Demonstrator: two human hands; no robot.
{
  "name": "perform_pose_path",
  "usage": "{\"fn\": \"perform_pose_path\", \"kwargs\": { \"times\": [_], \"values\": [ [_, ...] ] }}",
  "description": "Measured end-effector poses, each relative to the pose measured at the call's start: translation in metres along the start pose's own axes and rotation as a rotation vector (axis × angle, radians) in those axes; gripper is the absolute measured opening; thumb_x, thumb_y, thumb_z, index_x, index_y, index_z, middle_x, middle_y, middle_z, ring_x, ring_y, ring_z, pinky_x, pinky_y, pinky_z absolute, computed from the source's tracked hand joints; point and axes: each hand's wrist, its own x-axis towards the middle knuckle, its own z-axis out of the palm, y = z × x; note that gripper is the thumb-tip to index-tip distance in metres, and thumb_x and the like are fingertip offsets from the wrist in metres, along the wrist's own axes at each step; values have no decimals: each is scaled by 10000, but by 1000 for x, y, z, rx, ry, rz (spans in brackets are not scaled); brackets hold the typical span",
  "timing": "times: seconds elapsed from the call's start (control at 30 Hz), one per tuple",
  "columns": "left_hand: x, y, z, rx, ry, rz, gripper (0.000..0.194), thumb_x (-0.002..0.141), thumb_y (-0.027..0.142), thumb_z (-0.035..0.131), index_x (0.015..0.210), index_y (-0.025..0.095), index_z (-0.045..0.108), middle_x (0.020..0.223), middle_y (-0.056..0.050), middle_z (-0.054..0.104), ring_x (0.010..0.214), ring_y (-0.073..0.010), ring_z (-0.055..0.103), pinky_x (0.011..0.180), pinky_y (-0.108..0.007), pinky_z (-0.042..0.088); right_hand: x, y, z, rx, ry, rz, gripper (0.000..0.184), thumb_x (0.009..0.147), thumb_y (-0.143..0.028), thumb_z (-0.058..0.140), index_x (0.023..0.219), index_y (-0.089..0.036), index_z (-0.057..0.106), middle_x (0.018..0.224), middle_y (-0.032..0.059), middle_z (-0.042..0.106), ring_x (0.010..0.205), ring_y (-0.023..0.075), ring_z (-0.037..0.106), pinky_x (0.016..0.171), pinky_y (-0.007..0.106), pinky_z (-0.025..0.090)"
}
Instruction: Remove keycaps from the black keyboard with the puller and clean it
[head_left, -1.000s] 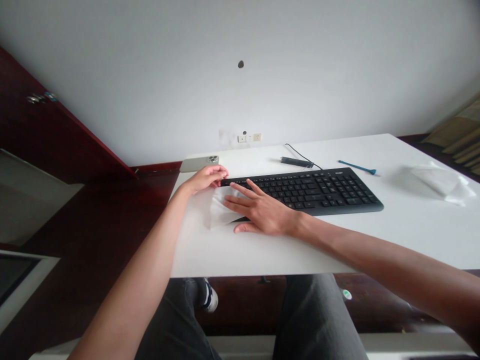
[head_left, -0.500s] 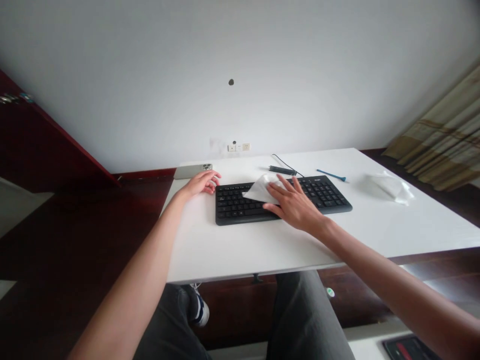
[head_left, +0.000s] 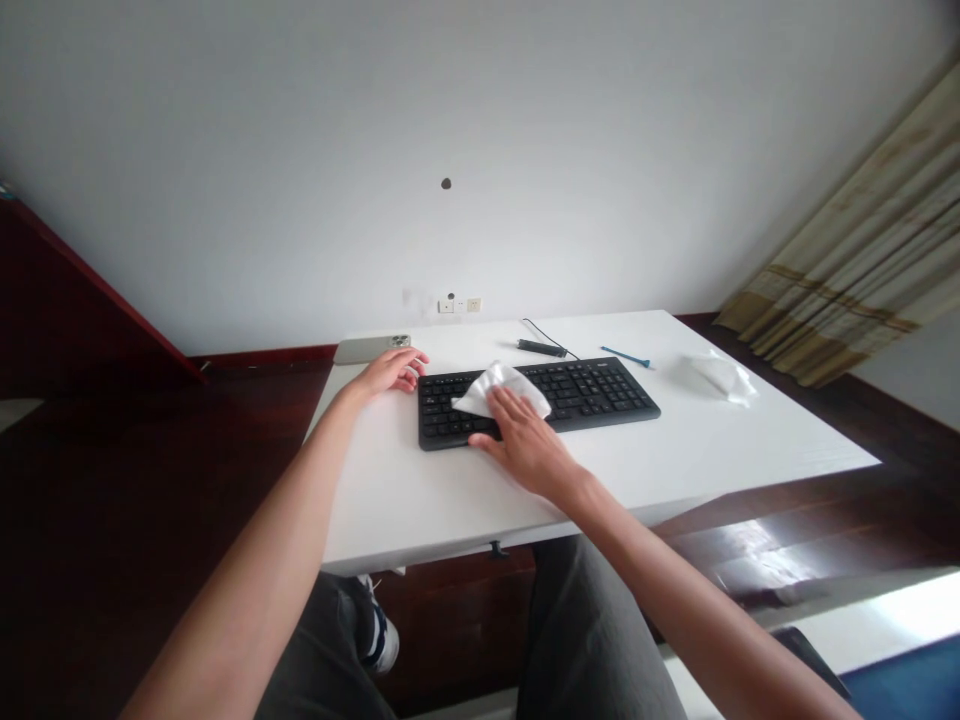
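A black keyboard point(head_left: 600, 390) lies on the white table. Across its left half is a crumpled white tissue point(head_left: 491, 385). My right hand point(head_left: 521, 435) presses the tissue down with flat, outstretched fingers, the thumb spread over the keyboard's front edge. Just off the keyboard's left end, my left hand point(head_left: 388, 372) rests on the table, its fingers loosely bent and apart, with nothing seen in them. Close behind that hand lies a phone point(head_left: 367, 348), back side up, its camera lenses showing.
Behind the keyboard lie a dark stick-like device point(head_left: 541, 348) with a thin cable and a slim blue tool point(head_left: 626, 356). A white translucent packet point(head_left: 721, 378) sits on the right of the table point(head_left: 750, 440). Wall sockets point(head_left: 459, 305) are beyond the back edge.
My right hand and the tissue have slid left and slightly toward me over the keyboard. The left hand stays by the keyboard's left end. The camera view has shifted a little.
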Motion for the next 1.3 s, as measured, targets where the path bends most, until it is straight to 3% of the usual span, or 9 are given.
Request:
{"fn": "perform_pose_path", "kwargs": {
  "times": [0.13, 0.4, 0.47, 0.57, 0.83, 1.0, 1.13, 1.23, 1.3],
  "values": [
    [-1, 0, 0, -13, 12, 14, 491, 839, 597, 714, 1022, 142, 698, 861, -60, 659, 649, -125, 611, 599, -243, 528, 1, -5, 0, 47, 1, 6, 901, 989, -740, 325, 1547, -45, 450, 1627, 257, 373, 1550, 347, 306, 1258, 527, 265],
    [-2, 0, -2, -34, 6, 16, 463, 854, 571, 721, 1028, 143, 708, 888, -69, 662, 682, -132, 614, 606, -234, 527, -37, 151, -46, -115, 84, 522, 838, 1028, -656, 280, 1565, -26, 413, 1638, 251, 360, 1563, 362, 266, 1255, 534, 241],
    [-2, 0, -3, -87, 29, 24, 455, 848, 551, 734, 1029, 134, 709, 875, -68, 662, 671, -124, 606, 593, -224, 513, -43, 174, -54, -92, 96, 617, 840, 1026, -640, 285, 1575, -11, 378, 1620, 268, 383, 1536, 373, 327, 1234, 500, 290],
    [-1, -1, -6, -161, 72, 23, 442, 831, 516, 758, 1028, 123, 713, 865, -68, 662, 675, -122, 611, 586, -215, 503, -40, 181, -56, -65, 102, 662, 878, 1011, -678, 261, 1563, -6, 380, 1583, 291, 426, 1491, 395, 398, 1199, 501, 337],
    [-1, -3, -10, -230, 69, 27, 352, 836, 451, 770, 988, 137, 720, 786, -29, 607, 685, -108, 577, 579, -185, 466, 7, 121, -31, -63, 115, 523, 931, 994, -745, 225, 1524, -15, 453, 1587, 291, 418, 1522, 387, 346, 1224, 560, 274],
    [0, -5, -12, -265, 68, 27, 321, 839, 408, 772, 1002, 135, 723, 819, -31, 618, 716, -103, 583, 610, -183, 469, 18, 29, 0, -23, 63, 392, 1018, 968, -781, 276, 1576, 33, 349, 1658, 300, 262, 1575, 398, 195, 1258, 575, 203],
    [0, -7, -13, -285, 96, 51, 268, 840, 353, 761, 1000, 141, 727, 842, -41, 648, 733, -105, 598, 632, -184, 477, 9, -43, 17, 52, 37, 198, 1004, 956, -779, 338, 1572, 12, 376, 1648, 297, 284, 1569, 385, 235, 1269, 563, 203],
    [-1, -8, -14, -287, 111, 66, 254, 827, 325, 762, 997, 140, 726, 851, -46, 662, 729, -106, 604, 645, -190, 486, 1, -55, 18, 113, 35, 108, 939, 962, -765, 363, 1575, -55, 409, 1651, 251, 317, 1561, 361, 272, 1261, 555, 245],
    [-1, -9, -14, -296, 117, 71, 250, 823, 319, 762, 995, 141, 726, 847, -44, 662, 724, -105, 606, 643, -191, 487, -5, -35, 12, 141, 40, 105, 861, 986, -738, 347, 1583, -121, 418, 1650, 200, 353, 1557, 327, 297, 1254, 539, 277]
  ]
}}
